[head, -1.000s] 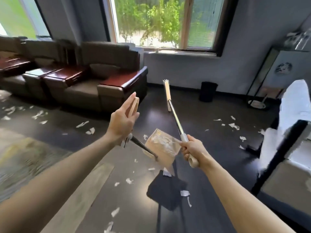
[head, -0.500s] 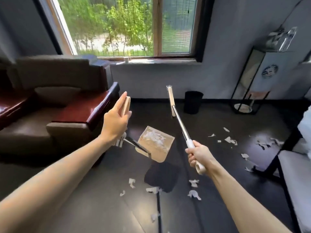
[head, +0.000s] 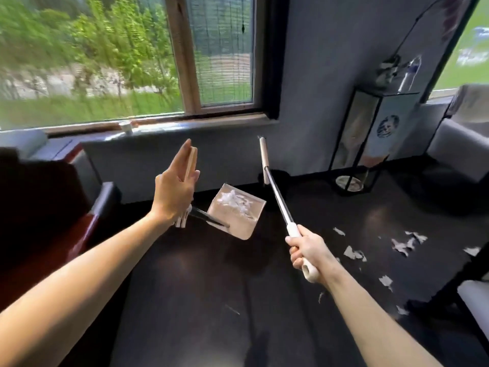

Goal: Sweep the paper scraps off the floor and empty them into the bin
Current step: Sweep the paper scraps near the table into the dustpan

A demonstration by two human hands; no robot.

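Currently the left hand (head: 176, 189) carries the dustpan (head: 238, 215) clear of the floor (head: 198, 300), its fingers (head: 185, 154) straight along the upright handle rather than curled; whether the thumb hooks it I cannot tell. Paper scraps (head: 234, 201) lie heaped in the pan near centre frame. The right hand (head: 304, 251) is wrapped round the broom (head: 277, 202), whose shaft slants toward the upper left. The bin (head: 281, 177) stands at the wall's foot, just up and right of the pan and partly behind the broom head. The left hand is nearer, so emptying likely means carrying the pan forward over it. Loose scraps (head: 404, 245) litter the right of the frame.
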